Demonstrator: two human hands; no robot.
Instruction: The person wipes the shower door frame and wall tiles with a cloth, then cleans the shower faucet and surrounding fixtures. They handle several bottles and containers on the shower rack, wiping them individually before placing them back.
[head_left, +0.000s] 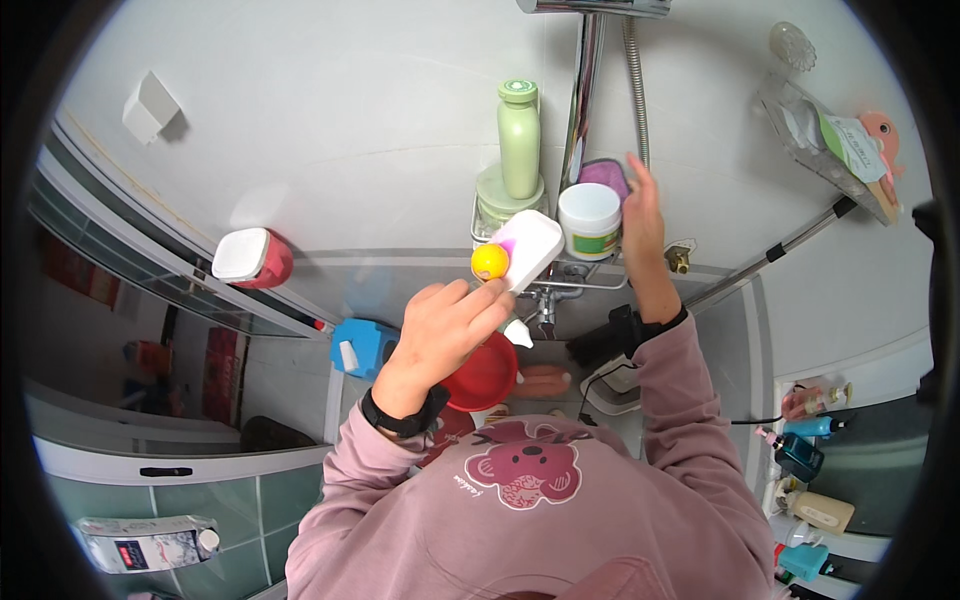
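My left hand (450, 326) is closed on small items in front of the wire rack. A white rounded container (538, 244) and a yellow round cap or ball (490, 262) show past its fingers, and a white nozzle tip (518, 334) pokes out below. The fingers hide how these are held. On the rack (600, 284) stands a white lidded jar (589, 217) with a green label. My right hand (645, 221) is just right of this jar, fingers extended; contact is unclear. Behind the jar is a purple cloth (604, 177). A green bottle (518, 139) stands on a pale green lidded jar (510, 191).
A shower rail (583, 97) and metal hose (636, 90) rise behind the rack, with a tap (547, 300) below. Beneath are a red basin (484, 371) and a blue container (364, 349). A corner shelf (817, 154) is right; a red-and-white box (255, 259) is on the left wall.
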